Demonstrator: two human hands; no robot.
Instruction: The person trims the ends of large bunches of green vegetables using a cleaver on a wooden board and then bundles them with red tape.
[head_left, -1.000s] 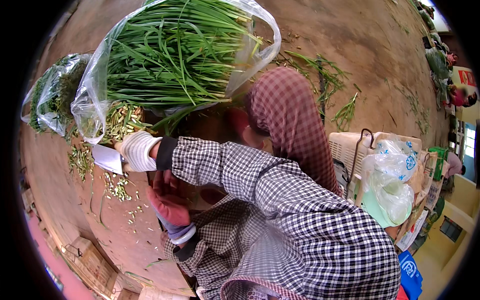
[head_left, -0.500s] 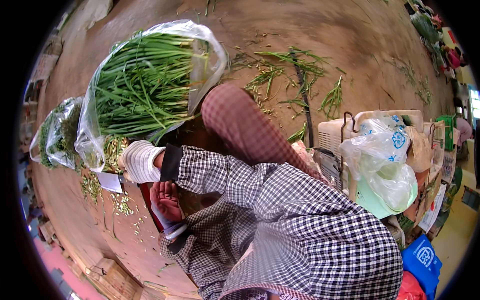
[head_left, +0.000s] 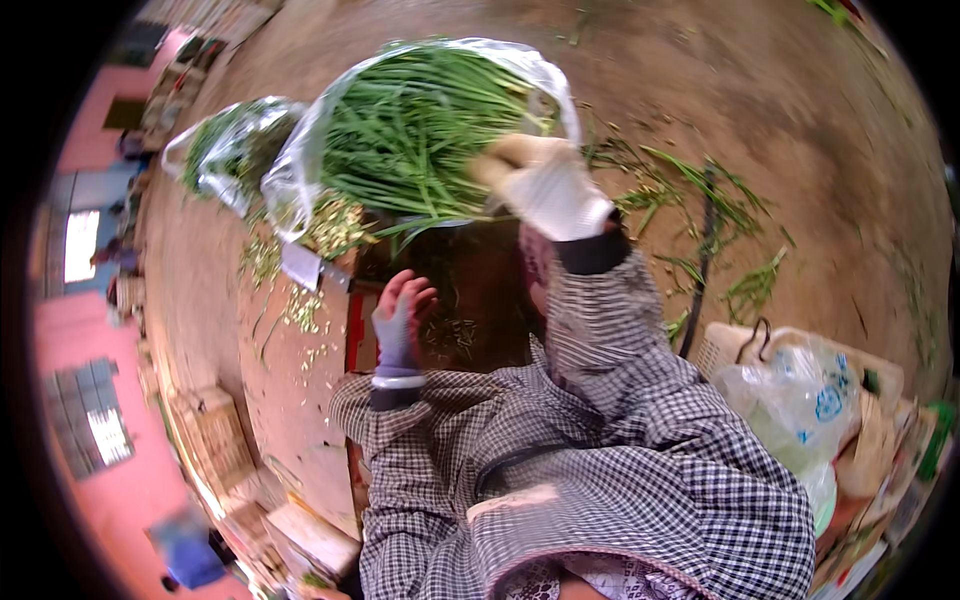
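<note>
My right hand (head_left: 545, 190), in a whitish knit glove, reaches over the pale stem ends of a large heap of chives (head_left: 420, 130); its fingers are smeared by motion, so their grip does not show. The long green chives lie in a clear plastic bag (head_left: 290, 185) with its mouth spread wide. My left hand (head_left: 400, 305), in a greyish-purple fingerless covering with a pale bangle at the wrist, is held up with bare fingers apart and nothing in them. Just beyond it a cleaver (head_left: 302, 266) rests beside a pile of chopped stem ends (head_left: 338, 225).
A second clear bag of greens (head_left: 240, 150) stands at the far left. Loose chives (head_left: 740, 205) and a dark strap (head_left: 705, 250) lie on the brown floor to the right. Near them is a cream plastic basket (head_left: 725, 350) with clear bags (head_left: 810, 395). A wooden crate (head_left: 210, 435) sits at the left.
My right hand has left the cleaver's handle and moved right and up to the chives. My left hand has risen, fingers spread. The whole view has shifted, with more pink wall showing.
</note>
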